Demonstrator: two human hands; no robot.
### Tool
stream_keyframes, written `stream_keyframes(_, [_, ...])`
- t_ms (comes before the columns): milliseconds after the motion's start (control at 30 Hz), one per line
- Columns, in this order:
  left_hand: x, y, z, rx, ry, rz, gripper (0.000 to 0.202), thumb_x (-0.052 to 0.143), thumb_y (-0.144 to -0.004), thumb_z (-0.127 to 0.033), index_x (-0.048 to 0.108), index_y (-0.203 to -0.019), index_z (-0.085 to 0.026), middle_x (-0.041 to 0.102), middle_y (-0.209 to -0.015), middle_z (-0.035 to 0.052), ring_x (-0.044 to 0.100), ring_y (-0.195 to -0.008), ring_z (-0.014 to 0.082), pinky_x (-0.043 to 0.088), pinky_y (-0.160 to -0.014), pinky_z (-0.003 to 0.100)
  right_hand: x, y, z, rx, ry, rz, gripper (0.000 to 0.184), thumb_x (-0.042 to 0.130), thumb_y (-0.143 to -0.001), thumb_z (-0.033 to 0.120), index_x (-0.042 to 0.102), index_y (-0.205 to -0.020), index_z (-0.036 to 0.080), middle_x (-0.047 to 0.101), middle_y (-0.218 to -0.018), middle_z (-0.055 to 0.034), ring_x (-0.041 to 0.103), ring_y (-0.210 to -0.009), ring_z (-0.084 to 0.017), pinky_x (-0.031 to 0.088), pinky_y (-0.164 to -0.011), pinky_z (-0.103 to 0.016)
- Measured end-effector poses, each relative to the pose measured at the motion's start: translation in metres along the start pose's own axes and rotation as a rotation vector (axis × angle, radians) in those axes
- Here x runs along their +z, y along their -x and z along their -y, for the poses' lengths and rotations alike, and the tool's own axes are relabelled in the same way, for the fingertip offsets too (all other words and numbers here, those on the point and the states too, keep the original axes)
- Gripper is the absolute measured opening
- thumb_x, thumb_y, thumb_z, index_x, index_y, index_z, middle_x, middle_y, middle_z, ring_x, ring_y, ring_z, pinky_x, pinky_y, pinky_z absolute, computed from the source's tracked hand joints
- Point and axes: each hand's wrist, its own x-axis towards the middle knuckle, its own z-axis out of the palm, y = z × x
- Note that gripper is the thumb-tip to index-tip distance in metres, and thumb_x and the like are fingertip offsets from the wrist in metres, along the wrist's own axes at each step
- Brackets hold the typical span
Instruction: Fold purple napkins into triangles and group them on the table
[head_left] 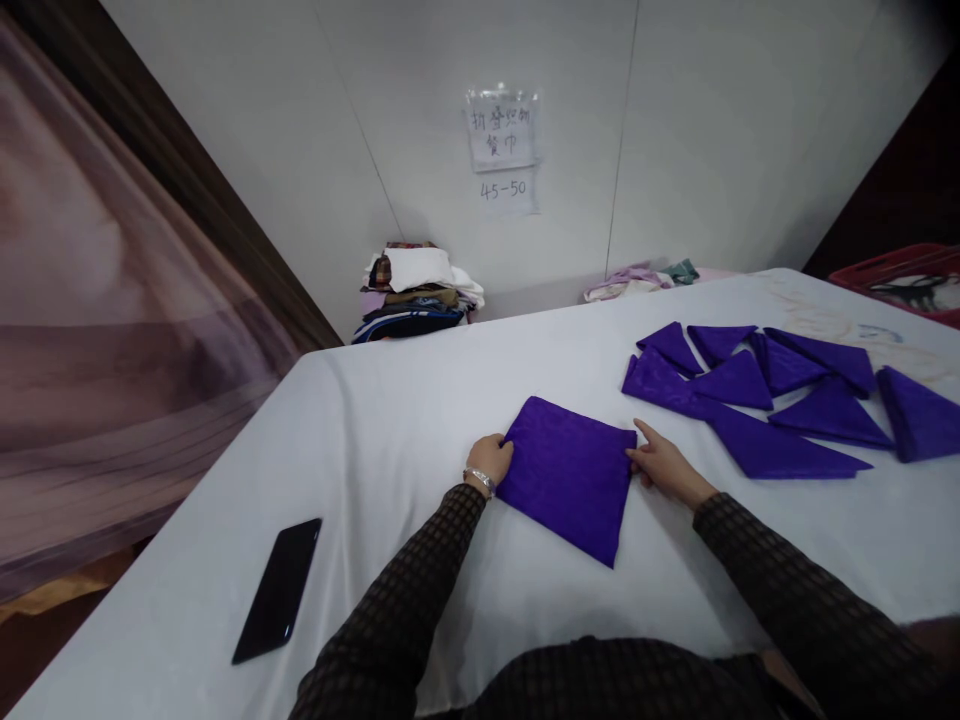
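A purple cloth napkin (570, 475), folded to a square, lies on the white-covered table (360, 590) in front of me. My left hand (491, 462) is closed on its left edge, with a bracelet at the wrist. At the opposite edge my right hand (664, 463) pinches the cloth between thumb and fingers, its index finger stretched out past the corner. Several more purple napkins (739, 380), folded into triangles, are spread over the right side of the table, some overlapping.
A black phone (277, 590) lies at the table's left. Behind the far edge are a stack of folded clothes (416, 290) and a smaller cloth pile (630, 280). Handwritten signs (502, 150) hang on the wall. A red basket (892, 262) stands far right; a sheer curtain (135, 300) hangs left.
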Motion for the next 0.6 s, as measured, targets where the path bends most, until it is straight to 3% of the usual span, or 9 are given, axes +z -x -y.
stream_keyframes(233, [0.001,0.002,-0.001,-0.015,-0.081,-0.033,0.025,0.050,-0.082,-0.035,0.068,-0.090,-0.021,0.070,-0.088,0.0100,0.062,-0.085,0.0232,0.041,-0.070,0.031,0.000,-0.002,-0.006,-0.060,0.126,-0.032,0.073,0.059,-0.073,0.017,0.033,-0.141,0.019,0.057,-0.049,0.0084,0.044,-0.035,-0.009,0.031,-0.042,-0.022])
stream_keyframes(467, [0.005,0.004,0.003,-0.009,-0.112,-0.091,0.028,0.051,-0.083,-0.036,0.062,-0.104,-0.021,0.068,-0.098,0.0091,0.061,-0.091,0.0221,0.042,-0.075,0.031,-0.002,-0.002,-0.002,-0.181,0.477,-0.093,0.065,0.059,-0.072,0.018,0.042,-0.136,0.015,0.061,-0.062,0.0011,0.055,-0.061,-0.017,0.034,-0.060,-0.026])
stream_keyframes(600, [0.001,0.010,0.010,0.047,-0.085,-0.145,0.038,0.048,-0.085,-0.038,0.054,-0.118,-0.018,0.063,-0.108,0.0101,0.059,-0.096,0.0207,0.043,-0.080,0.030,0.000,0.005,0.008,-0.227,0.566,-0.121,0.058,0.057,-0.077,0.024,0.046,-0.133,0.017,0.060,-0.062,-0.0006,0.055,-0.063,-0.020,0.036,-0.062,-0.027])
